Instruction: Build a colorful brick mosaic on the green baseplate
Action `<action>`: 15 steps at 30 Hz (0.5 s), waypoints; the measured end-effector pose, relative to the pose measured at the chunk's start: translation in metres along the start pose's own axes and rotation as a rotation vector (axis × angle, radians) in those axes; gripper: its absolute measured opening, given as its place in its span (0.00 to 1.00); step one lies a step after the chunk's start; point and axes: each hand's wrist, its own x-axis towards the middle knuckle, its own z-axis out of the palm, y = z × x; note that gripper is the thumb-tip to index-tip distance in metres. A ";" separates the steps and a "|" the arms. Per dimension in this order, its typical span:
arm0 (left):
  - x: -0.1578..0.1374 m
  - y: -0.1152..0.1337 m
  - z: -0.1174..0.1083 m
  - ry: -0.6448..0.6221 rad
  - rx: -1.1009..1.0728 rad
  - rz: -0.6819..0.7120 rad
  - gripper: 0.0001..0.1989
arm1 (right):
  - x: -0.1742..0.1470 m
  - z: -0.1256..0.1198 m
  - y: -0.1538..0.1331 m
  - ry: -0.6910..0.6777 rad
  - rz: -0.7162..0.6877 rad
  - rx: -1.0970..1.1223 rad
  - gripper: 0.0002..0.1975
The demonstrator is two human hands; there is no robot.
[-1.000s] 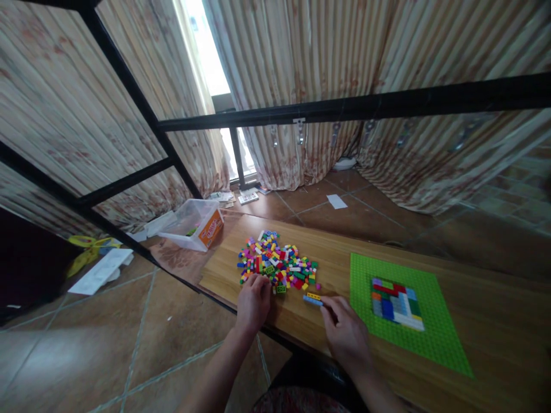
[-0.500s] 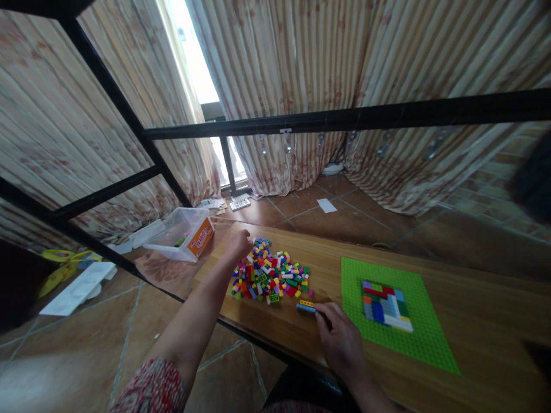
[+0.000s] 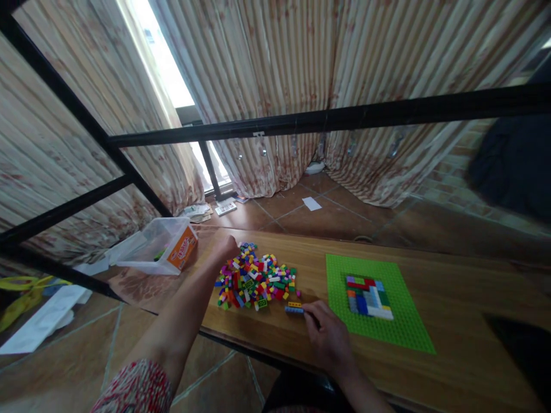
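My left hand is at the far left edge of a heap of small colourful toy bricks. Its fingers look curled inward, and whatever they may hold is hidden. Close to the near right side of the heap, my right hand pinches the end of a light blue brick. A yellow brick lies right along the blue one; whether the two are joined I cannot tell. To the right, a green baseplate carries a flat square of multicoloured bricks.
Beyond my left forearm stands a clear plastic box with an orange label. All the bricks are on a long wooden tabletop. A black metal rail crosses in front of striped curtains. White paper lies on the tiled floor.
The whole view has shifted, so the table and bricks appear further left. My left hand stays at the heap's far edge, its fingers now less visible. My right hand keeps its pinch.
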 end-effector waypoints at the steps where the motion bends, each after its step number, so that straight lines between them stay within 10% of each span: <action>1: -0.002 0.001 0.001 0.004 0.019 -0.003 0.10 | 0.000 0.000 0.001 0.002 -0.009 0.003 0.10; 15: -0.047 -0.012 -0.025 0.166 -0.021 0.039 0.13 | 0.003 -0.003 -0.015 -0.136 -0.152 -0.201 0.11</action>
